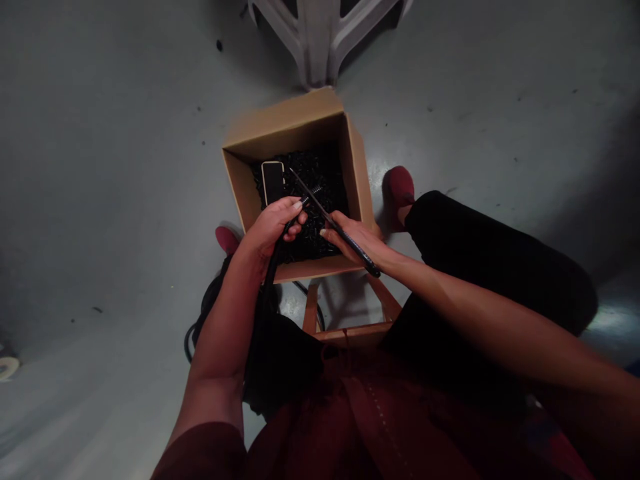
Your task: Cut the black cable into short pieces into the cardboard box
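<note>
My left hand (283,223) is closed on a black strip (270,273) with a ribbed-looking end. The strip's tip pokes out past my thumb, and its length trails down beside my left forearm to my lap. In my right hand (353,237) is a pair of dark scissors (330,219), seen nearly edge-on. Their long pointed blade slants up and left, crossing the strip's tip; whether it touches the strip I cannot tell. Both hands are over an open cardboard box (359,170) holding a heap of small black pieces (313,163). A phone (273,180) lies on the heap.
The box sits between my feet, its near side by a wooden stool frame (310,310). White plastic furniture legs (319,47) stand just beyond it. Black cords (189,343) curl by my left leg. A tape roll (9,367) lies far left on the grey floor (125,200), among scattered specks.
</note>
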A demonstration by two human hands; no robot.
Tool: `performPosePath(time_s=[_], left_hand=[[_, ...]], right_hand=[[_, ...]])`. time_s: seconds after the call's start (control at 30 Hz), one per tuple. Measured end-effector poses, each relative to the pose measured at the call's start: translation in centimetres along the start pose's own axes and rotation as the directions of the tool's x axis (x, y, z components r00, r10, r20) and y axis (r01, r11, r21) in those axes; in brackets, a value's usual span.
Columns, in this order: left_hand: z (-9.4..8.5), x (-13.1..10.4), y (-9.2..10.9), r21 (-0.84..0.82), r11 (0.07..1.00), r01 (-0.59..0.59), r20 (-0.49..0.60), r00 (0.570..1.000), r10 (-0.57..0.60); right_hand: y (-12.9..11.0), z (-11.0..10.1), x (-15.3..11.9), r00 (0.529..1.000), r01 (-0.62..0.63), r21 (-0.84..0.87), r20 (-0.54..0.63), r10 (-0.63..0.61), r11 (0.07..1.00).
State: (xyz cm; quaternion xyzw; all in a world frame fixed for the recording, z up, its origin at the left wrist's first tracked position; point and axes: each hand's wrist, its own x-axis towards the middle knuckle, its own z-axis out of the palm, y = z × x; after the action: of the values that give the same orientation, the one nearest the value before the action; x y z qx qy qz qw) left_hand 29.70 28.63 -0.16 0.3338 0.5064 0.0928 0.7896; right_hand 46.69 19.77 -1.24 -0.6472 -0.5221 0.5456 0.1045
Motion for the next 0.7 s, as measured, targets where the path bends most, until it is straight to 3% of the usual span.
performPosePath(time_s=[0.5,0.7], left_hand=[[-0.20,0.57,-0.51,0.059,0.998,0.003,-0.024,1.000,-0.002],[-0.22,0.93,-0.78,0.090,0.996,0.011,-0.040,0.999,-0.008]], right_hand=[[0.42,0.56,0.19,0.999,-0.053,-0.032,-0.013,0.053,0.998],[0.81,0.69,0.51,1.000,-0.013,-0.032,-0.024,0.012,0.999]])
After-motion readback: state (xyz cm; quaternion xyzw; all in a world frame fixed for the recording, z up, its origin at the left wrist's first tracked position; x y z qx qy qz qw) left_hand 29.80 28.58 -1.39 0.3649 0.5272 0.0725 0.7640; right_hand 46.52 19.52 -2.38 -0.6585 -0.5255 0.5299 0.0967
